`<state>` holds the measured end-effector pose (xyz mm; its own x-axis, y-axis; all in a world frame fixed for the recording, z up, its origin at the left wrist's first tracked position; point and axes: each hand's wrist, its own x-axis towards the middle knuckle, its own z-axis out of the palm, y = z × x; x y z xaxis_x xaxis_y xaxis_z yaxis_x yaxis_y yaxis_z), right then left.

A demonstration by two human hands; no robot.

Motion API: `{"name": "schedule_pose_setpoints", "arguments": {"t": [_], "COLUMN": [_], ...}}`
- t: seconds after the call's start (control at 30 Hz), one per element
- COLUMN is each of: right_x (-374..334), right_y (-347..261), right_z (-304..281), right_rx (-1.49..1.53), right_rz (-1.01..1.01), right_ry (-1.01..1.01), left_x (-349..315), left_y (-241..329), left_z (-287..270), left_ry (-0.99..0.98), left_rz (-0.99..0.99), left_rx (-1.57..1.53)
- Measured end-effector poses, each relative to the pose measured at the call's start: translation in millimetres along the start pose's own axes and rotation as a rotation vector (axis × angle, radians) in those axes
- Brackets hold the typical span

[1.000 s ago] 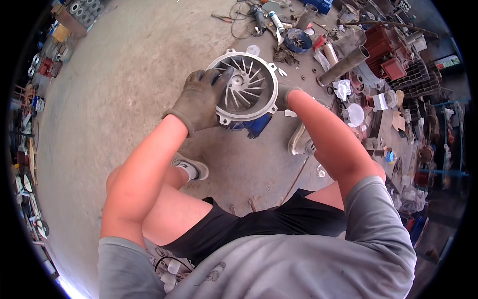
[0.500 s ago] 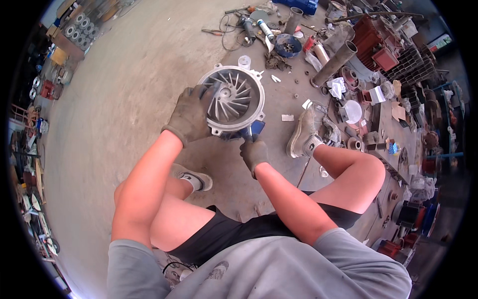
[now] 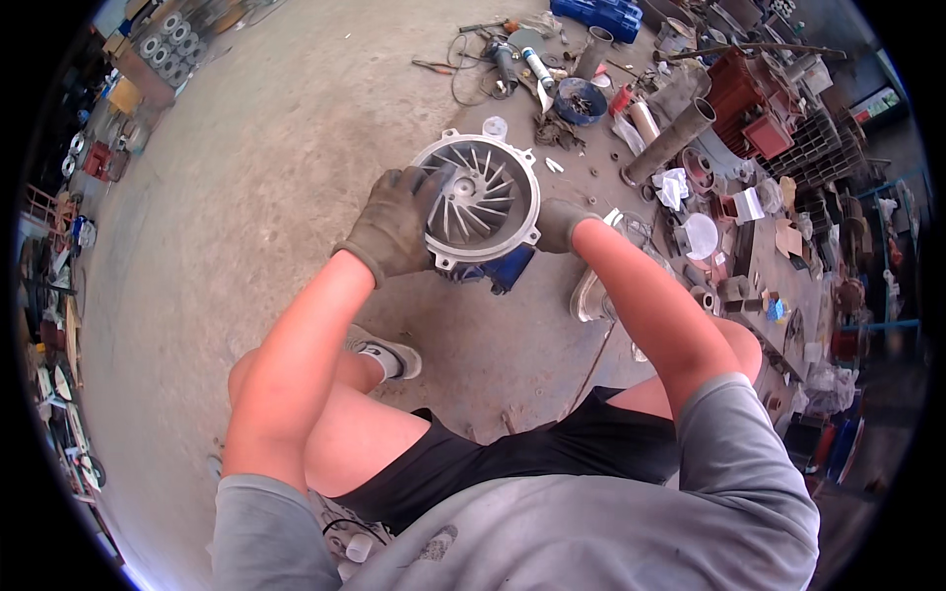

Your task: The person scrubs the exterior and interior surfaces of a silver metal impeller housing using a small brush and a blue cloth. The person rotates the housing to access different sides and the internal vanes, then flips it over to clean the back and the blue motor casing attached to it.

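Observation:
Between my knees stands a round metal blower housing (image 3: 532, 222) with bolt lugs around its rim. A bladed impeller (image 3: 471, 192) sits inside it, and a blue body (image 3: 507, 268) shows underneath. My left hand (image 3: 394, 222), in a grey-brown work glove, is closed over the housing's left rim, fingers reaching in onto the impeller blades. On the opposite side my gloved right hand (image 3: 560, 227) is up against the outer edge by a lug. Its fingers are hidden behind the rim, so their grip does not show.
Beyond the housing is a small white round container (image 3: 495, 128). Further off lie an angle grinder (image 3: 505, 65), a white tube (image 3: 538, 67) and a blue bowl (image 3: 579, 102) of small parts. Upright metal pipes (image 3: 672, 141) and scattered parts crowd the right side.
My right hand has moved from below the housing, beside the blue body, up to its right edge. The left hand keeps its place on the rim. The view has shifted slightly.

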<state>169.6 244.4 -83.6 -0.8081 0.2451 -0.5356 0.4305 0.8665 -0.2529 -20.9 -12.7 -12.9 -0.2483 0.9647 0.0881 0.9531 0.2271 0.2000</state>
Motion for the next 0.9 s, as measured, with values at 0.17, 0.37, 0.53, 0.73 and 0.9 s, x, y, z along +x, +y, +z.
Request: {"name": "schedule_pose_setpoints", "arguments": {"t": [0.17, 0.37, 0.53, 0.73, 0.9], "right_x": [55, 12, -39, -45, -70], "right_y": [41, 31, -37, -142, -48], "right_z": [10, 34, 135, 148, 134], "right_rx": [-0.198, 0.02, 0.705, 1.538, 1.01], "right_rz": [-0.282, 0.012, 0.524, 0.637, 0.421], "right_ry": [-0.049, 0.04, 0.464, 0.421, 0.393], "left_x": [3, 4, 9, -2, 1], "left_y": [-3, 7, 14, -1, -2], "left_z": [6, -8, -15, -1, 5], "left_ry": [0.044, -0.106, -0.168, -0.042, -0.009], "left_rz": [0.053, -0.047, -0.072, -0.032, -0.002], "left_rx": [0.042, 0.137, 0.198, 0.066, -0.01]}}
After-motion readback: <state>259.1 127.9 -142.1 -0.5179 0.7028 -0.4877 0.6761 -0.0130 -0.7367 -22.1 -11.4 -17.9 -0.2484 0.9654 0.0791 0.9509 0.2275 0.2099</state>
